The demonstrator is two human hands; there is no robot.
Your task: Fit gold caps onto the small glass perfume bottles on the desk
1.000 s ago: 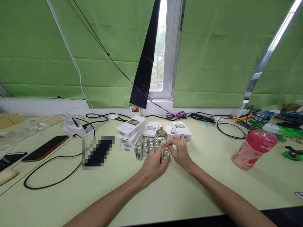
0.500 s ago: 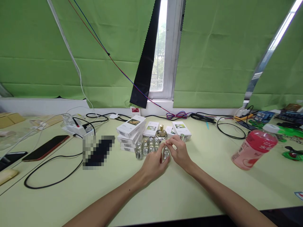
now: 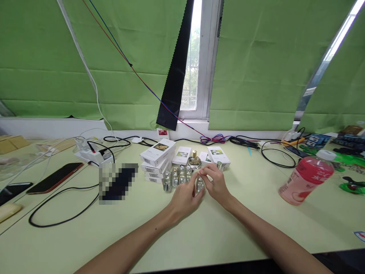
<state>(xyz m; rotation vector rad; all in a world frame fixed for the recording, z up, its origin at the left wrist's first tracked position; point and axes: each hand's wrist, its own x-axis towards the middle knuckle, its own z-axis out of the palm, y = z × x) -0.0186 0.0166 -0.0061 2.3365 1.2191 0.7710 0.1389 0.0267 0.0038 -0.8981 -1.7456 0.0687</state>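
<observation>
- A pale green table [image 3: 213,236] fills the lower frame; a sticker [image 3: 359,236] is cut off at the right edge, its print unreadable.
- Left hand [image 3: 185,199], centre of the frame: fingers closed around a small bottle [image 3: 200,185] of clear glass, in the middle of the picture and partly covered, so any writing on it cannot be read.
- Right hand [image 3: 218,184], just right of centre: thumb and fingertips pinched on the top of that same bottle — the fingers hide which part they grip.
- Pink drink bottle [image 3: 306,179], right of the frame, with a white cap: pale lettering on its label, where 水 can be read; the rest is blurred.
- Red-edged phone [image 3: 54,179], left of the frame, dark screen up; to its right, a dark thing [image 3: 119,182] is masked by pixel blocks.
- Row of glass bottles [image 3: 175,177], just left of centre, with shiny tops.
- Round bottle [image 3: 194,163], gold-capped, behind the hands.
- Stack of white boxes [image 3: 158,153], left of centre: barcodes on the ends, a yellow picture on the top one — the small print is too fine to read.
- Flat white box [image 3: 219,156], right of centre, with a green-and-white picture.
- Blue box [image 3: 318,140], far right: white characters, too small to read.
- Green blinds [image 3: 270,64] flank a window [image 3: 191,68], top centre.
</observation>
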